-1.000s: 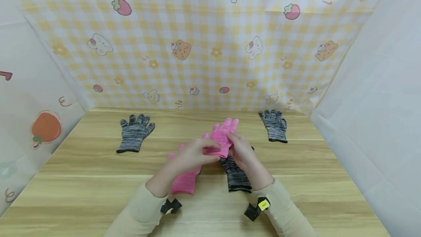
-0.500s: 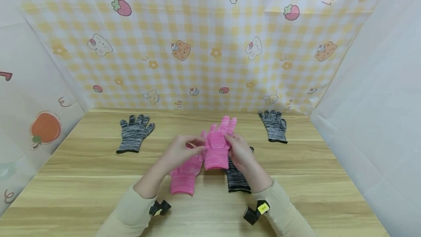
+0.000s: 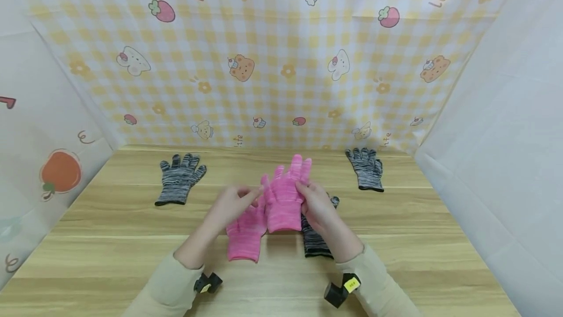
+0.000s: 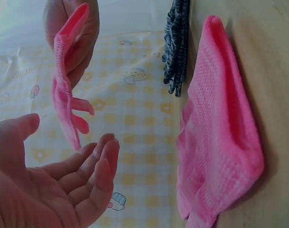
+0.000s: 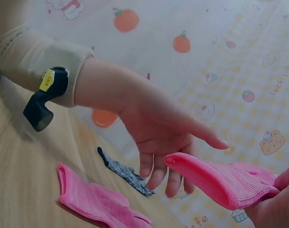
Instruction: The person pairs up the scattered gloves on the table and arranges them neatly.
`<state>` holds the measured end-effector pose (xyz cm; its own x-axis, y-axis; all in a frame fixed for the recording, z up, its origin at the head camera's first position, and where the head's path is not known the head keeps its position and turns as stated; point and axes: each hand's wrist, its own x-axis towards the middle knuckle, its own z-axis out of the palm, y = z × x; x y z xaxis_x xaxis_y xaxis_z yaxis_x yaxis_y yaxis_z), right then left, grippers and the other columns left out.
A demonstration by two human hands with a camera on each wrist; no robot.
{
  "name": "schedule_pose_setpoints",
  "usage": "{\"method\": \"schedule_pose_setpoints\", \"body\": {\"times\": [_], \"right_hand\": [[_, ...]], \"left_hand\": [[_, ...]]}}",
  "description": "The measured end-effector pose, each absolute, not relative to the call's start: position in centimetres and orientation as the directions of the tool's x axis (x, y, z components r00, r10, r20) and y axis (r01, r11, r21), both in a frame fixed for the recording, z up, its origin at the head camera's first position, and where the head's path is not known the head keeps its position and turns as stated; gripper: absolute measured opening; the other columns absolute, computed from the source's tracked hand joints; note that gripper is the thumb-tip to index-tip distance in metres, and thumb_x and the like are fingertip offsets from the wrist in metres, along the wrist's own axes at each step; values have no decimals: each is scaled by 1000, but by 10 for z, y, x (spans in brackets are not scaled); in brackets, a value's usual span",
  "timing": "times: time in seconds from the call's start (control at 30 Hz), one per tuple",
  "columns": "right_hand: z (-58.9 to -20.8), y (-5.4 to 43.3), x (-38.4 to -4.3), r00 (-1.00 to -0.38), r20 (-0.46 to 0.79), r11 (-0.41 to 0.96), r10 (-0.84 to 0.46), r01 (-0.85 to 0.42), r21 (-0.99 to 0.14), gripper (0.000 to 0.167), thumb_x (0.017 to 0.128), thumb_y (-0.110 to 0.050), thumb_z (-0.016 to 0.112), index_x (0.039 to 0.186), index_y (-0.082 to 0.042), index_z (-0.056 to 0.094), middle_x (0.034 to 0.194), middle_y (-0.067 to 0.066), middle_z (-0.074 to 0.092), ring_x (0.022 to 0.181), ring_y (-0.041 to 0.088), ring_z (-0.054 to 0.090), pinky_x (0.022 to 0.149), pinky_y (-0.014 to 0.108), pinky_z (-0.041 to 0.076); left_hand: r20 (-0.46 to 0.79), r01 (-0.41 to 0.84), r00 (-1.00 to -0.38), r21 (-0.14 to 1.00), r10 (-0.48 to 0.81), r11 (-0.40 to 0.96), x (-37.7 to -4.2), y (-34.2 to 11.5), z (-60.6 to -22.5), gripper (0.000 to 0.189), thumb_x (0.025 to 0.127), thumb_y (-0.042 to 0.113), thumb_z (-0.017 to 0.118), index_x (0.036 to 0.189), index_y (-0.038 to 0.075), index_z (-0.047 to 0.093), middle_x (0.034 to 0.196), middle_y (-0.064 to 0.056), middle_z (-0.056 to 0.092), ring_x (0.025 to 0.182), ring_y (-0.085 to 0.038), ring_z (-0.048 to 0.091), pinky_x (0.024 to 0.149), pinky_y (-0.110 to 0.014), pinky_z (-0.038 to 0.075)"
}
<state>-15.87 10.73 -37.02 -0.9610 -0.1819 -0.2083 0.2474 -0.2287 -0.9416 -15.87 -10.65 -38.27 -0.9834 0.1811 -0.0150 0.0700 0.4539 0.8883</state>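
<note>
In the head view my right hand (image 3: pixel 320 209) pinches a pink knit glove (image 3: pixel 283 207) by its right side, fingers pointing away and cuff toward me. The glove hangs above the table. My left hand (image 3: pixel 230 207) is just left of it, thumb and fingers apart; in the left wrist view the palm (image 4: pixel 59 194) faces up with fingers loosely bent and nothing in them. A second pink glove (image 3: pixel 244 243) lies flat beneath, partly hidden by the left hand. Under my right hand, a dark grey-black glove (image 3: pixel 314 241) is partly covered.
A grey striped glove (image 3: pixel 180 180) lies at the back left of the wooden table (image 3: pixel 110 239). Another grey glove (image 3: pixel 369 169) lies at the back right. A yellow checked cloth (image 3: pixel 281 97) stands behind, with white side sheets left and right.
The held pink glove has moved left and toward me, and its cuff now hangs unfolded. My left hand has let go of the cuff and drawn back to the left.
</note>
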Motion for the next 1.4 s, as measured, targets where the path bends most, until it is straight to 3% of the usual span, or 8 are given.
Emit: {"method": "schedule_pose_setpoints", "body": {"times": [0.1,0.3,0.43,0.57,0.8,1.03,1.23,1.4], "right_hand": [[-369,105,-157,-958,-200,-249,-205,248,-936,32,103,-12,38,128,8,44,92,8,62,75,12,61,69,23,52],[-371,101,-154,-951,-198,-268,-236,260,-928,32,103,-9,37,130,8,40,97,9,61,80,12,61,73,24,52],[-372,100,-152,-950,-199,-256,-239,259,-931,33,102,-9,38,130,8,40,98,10,61,81,13,62,74,25,53],[-374,98,-151,-951,-194,-236,-241,252,-939,33,102,-9,38,129,9,41,96,10,62,79,13,62,72,25,53],[-378,94,-151,-949,-191,-207,-251,245,-947,32,102,-9,39,128,9,43,92,8,61,74,12,59,68,23,51],[-382,90,-149,-956,-157,-153,-248,199,-968,33,102,-7,41,128,12,45,101,12,63,85,13,63,76,26,53],[-390,90,-151,-968,-95,30,-232,91,-995,26,97,-11,55,112,9,58,89,8,66,76,12,61,70,26,52],[-397,90,-153,-953,-47,96,-300,19,-995,24,92,-18,64,107,1,63,91,7,69,80,15,65,74,29,54]], "left_hand": [[-91,15,-970,902,224,432,-160,-107,-385,56,94,53,50,113,4,69,85,-6,70,81,-26,64,74,-40,51],[-126,-29,-945,952,302,306,-160,-109,-387,53,100,42,46,118,-5,61,93,-11,67,83,-27,64,79,-41,52],[-166,-96,-924,973,345,211,-161,-109,-387,62,99,39,48,134,-11,44,98,-13,64,85,-24,64,83,-39,52],[-211,-183,-910,977,358,110,-164,-110,-388,68,97,36,54,142,-10,33,89,-9,65,79,-18,64,81,-34,53],[-207,-225,-905,974,372,-3,-167,-112,-390,48,95,25,59,126,-9,48,84,-7,65,73,-16,63,72,-31,55],[-167,-180,-904,984,393,3,-167,-119,-393,55,94,18,60,134,-12,41,86,-7,66,72,-16,63,70,-31,55],[-172,-164,-921,985,350,53,-166,-125,-393,51,91,14,63,130,-12,45,88,-6,66,74,-16,63,73,-32,54],[-151,-118,-915,987,373,109,-165,-132,-396,49,90,14,65,128,-11,49,87,-8,67,75,-16,64,73,-33,55]]}}
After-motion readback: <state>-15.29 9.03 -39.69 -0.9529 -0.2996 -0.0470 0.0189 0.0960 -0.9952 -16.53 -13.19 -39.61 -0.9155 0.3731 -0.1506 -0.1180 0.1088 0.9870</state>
